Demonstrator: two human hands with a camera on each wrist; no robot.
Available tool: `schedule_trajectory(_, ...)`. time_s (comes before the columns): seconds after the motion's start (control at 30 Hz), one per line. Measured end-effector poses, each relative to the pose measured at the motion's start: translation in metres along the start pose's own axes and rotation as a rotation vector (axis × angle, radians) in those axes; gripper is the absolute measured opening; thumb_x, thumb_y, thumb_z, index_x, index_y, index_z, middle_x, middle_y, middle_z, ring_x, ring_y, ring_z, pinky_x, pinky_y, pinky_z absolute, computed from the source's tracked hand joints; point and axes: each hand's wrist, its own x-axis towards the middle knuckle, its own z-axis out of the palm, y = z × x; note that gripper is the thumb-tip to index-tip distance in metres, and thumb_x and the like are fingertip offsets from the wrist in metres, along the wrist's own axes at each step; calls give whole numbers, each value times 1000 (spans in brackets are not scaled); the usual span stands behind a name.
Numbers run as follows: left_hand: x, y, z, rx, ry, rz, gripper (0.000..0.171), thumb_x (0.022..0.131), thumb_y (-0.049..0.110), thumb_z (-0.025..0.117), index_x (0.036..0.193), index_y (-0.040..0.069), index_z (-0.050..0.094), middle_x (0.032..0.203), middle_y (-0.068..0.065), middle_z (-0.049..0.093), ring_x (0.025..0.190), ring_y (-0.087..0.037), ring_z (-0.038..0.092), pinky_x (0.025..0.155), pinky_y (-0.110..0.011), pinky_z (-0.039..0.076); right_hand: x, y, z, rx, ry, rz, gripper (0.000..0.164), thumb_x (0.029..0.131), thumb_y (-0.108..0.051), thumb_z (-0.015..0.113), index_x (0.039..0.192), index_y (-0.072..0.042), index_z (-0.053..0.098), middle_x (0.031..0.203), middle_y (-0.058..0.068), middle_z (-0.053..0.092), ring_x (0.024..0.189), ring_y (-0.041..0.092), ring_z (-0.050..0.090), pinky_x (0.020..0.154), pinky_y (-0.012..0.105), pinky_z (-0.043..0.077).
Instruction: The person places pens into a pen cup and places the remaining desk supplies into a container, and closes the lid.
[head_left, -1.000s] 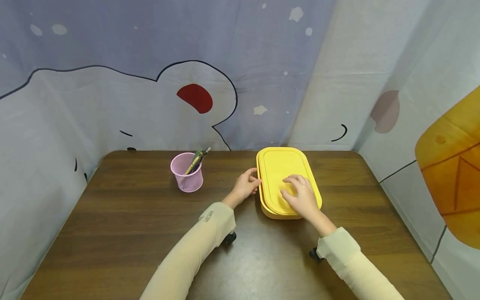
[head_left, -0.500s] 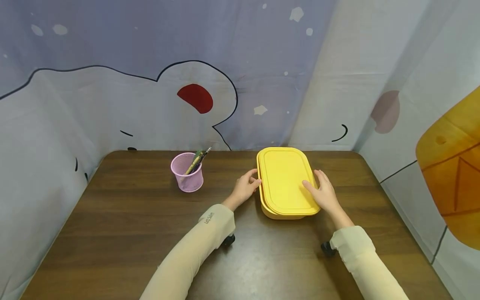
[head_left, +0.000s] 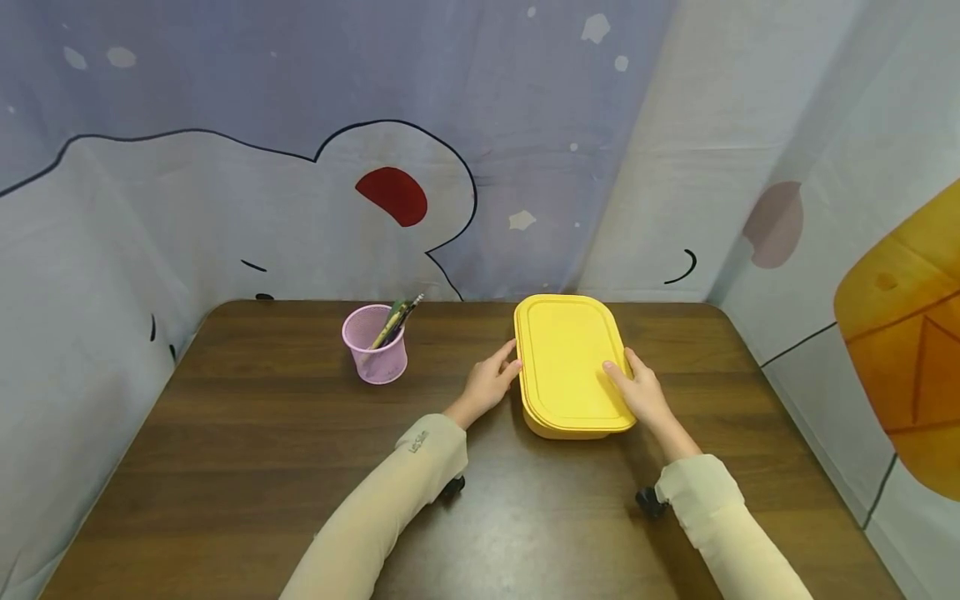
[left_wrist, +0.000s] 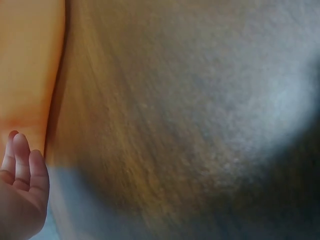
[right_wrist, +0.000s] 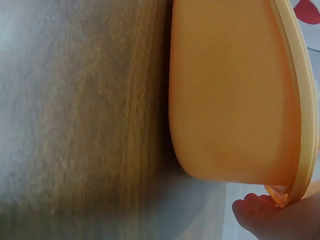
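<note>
A yellow rectangular plastic food box [head_left: 564, 433] stands near the far edge of the table, its flat yellow lid [head_left: 566, 358] lying over the top. At the box's left side my left hand [head_left: 486, 385] rests its fingertips against the rim. The left wrist view shows several fairly straight fingers [left_wrist: 37, 172] beside the orange-looking box wall [left_wrist: 30, 65]. My right hand [head_left: 643, 396] grips the lid's right edge, thumb on top and fingers over the side. In the right wrist view its fingertips [right_wrist: 247, 205] sit below the rim [right_wrist: 306, 110].
To the left stands a pink mesh pen cup [head_left: 381, 358] holding several pens and pencils [head_left: 392, 327]. The brown wooden table [head_left: 262, 433] ends at a hanging cartoon-print curtain [head_left: 247, 200], with another side of it on the right [head_left: 810, 350].
My right hand has gone from above the lid to its right edge. The lid has slid left, covering the strip that showed along the box's left rim. My left hand has hardly moved.
</note>
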Motion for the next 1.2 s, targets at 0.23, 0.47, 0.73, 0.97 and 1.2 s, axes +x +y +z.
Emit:
schedule_trajectory(0.23,-2,0,1,-59,-22,-28,55,92,44,37,140,20,27,69,-2,55,59,-10,51,55,-22,41,-1,-4,5,11,-6,-4,80,89,-49,40,140,3,7,145,23,13,133,37,15,106,49,20)
schedule_trajectory(0.47,0,0,1,-107,-20,-28,56,91,41,41,138,14,30,72,-4,56,62,-13,54,58,-23,43,1,-4,5,-2,-6,-7,81,89,-49,40,140,5,7,145,24,11,133,38,13,106,49,18)
schedule_trajectory(0.73,-2,4,0,-129,-6,-24,52,92,36,43,139,22,29,72,-9,57,58,-11,50,56,-22,42,1,-4,4,-27,-23,-3,83,88,-51,41,140,2,7,146,21,9,134,36,11,107,49,16)
schedule_trajectory(0.97,-2,9,0,-165,-17,-31,51,92,30,44,139,17,28,69,-6,55,57,-12,48,54,-23,41,3,-4,4,-43,-26,-9,83,87,-52,41,140,2,7,145,22,10,134,36,12,107,49,17)
schedule_trajectory(1.2,-4,12,2,-208,0,-54,51,92,28,46,139,15,29,70,-7,56,56,-12,48,53,-23,41,4,-4,3,-53,-41,-25,84,87,-51,41,140,3,6,145,23,10,134,37,12,107,49,16)
